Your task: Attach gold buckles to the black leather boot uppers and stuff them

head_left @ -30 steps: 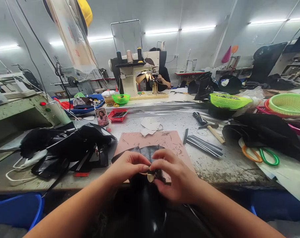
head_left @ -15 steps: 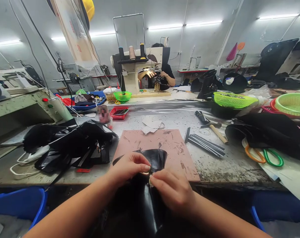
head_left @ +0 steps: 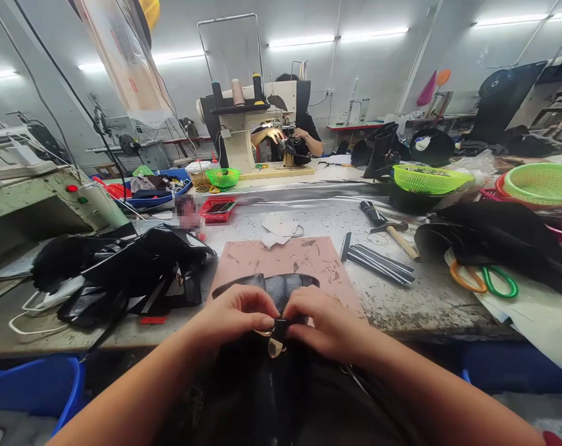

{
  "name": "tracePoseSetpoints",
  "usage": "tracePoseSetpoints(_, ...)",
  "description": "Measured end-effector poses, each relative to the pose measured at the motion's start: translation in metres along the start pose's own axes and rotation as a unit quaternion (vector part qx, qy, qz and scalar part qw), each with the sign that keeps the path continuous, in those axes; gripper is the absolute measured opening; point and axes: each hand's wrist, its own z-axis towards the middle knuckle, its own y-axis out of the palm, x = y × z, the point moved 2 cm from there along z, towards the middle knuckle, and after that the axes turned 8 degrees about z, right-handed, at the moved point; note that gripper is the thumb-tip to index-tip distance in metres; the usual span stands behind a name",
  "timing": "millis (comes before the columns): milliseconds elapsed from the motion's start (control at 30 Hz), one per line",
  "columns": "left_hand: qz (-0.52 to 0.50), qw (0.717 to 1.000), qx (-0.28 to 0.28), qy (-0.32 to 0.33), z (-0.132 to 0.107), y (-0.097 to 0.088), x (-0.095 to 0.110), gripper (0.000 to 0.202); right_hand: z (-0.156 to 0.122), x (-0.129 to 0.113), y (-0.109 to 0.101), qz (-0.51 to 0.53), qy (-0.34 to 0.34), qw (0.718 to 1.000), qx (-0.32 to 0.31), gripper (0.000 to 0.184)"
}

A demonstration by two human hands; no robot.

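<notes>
1. Pinching the black leather piece (head_left: 281, 286) with left hand (head_left: 237, 313) and right hand (head_left: 327, 325): thumb and forefinger of each clamped on its folded middle, tips almost touching.
2. Resting half on the pink mat (head_left: 308, 257) at the near edge of the worktop (head_left: 401, 303), half hanging off toward the lap. Showing a pale tab (head_left: 276, 348) just below the pinch.
3. Could slide off the near edge under the hanging half's weight if either pinch loosens.
4. Looks glossy and held by a tiny contact patch: could slip and lose the fold line, or shift the tab, which is partly hidden by the fingers.
5. Could snag on the pile of black parts (head_left: 122, 266) at the left, or on the black strips (head_left: 378, 260) and hammer (head_left: 396, 235) to the right of the mat, if swung sideways.
6. Well apart from the scissors (head_left: 482, 279) and the co-worker (head_left: 303, 133) beyond the far edge; low risk there.
</notes>
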Motion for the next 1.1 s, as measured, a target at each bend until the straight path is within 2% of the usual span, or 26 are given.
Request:
tracePoseSetpoints(133, 0.023, 0.999, -0.036, -0.027, 0.0, -0.001, -0.001, 0.025, -0.004, -0.002, 0.005, -0.029, -0.046, 0.996, 0.073, 0.016)
tracePoseSetpoints(200, 0.06, 0.997, -0.045, -0.018, 0.0, -0.002, -0.001, 0.021, -0.005, -0.004, 0.004, -0.011, -0.066, 0.994, 0.083, 0.018)
tracePoseSetpoints(267, 0.083, 0.996, -0.041, 0.006, 0.0, -0.002, 0.001, 0.017, -0.004, -0.006, 0.0, 0.035, -0.031, 0.998, 0.046, 0.019)
tracePoseSetpoints(400, 0.109, 0.993, -0.026, 0.041, -0.004, 0.001, 0.007, 0.012, 0.001, -0.008, -0.013, 0.119, 0.105, 0.984, -0.078, 0.017)
tracePoseSetpoints(567, 0.16, 0.984, -0.012, 0.083, -0.011, 0.005, 0.015, 0.009, 0.006, -0.004, -0.02, 0.2, 0.148, 0.957, -0.146, 0.012)
tracePoseSetpoints(700, 0.191, 0.975, -0.027, 0.115, -0.012, 0.006, 0.02, 0.011, 0.006, 0.001, -0.013, 0.311, 0.203, 0.917, -0.147, 0.012)
tracePoseSetpoints(900, 0.213, 0.967, -0.045, 0.133, -0.011, 0.007, 0.022, 0.009, 0.004, 0.002, -0.008, 0.276, 0.253, 0.923, -0.094, 0.002)
tracePoseSetpoints(1000, 0.258, 0.951, -0.039, 0.166, -0.011, 0.008, 0.024, 0.013, 0.005, 0.005, -0.008, 0.31, 0.273, 0.904, -0.109, 0.006)
tracePoseSetpoints(1100, 0.288, 0.942, -0.032, 0.168, -0.012, 0.009, 0.024, 0.012, 0.008, 0.007, -0.01, 0.328, 0.255, 0.901, -0.125, 0.015)
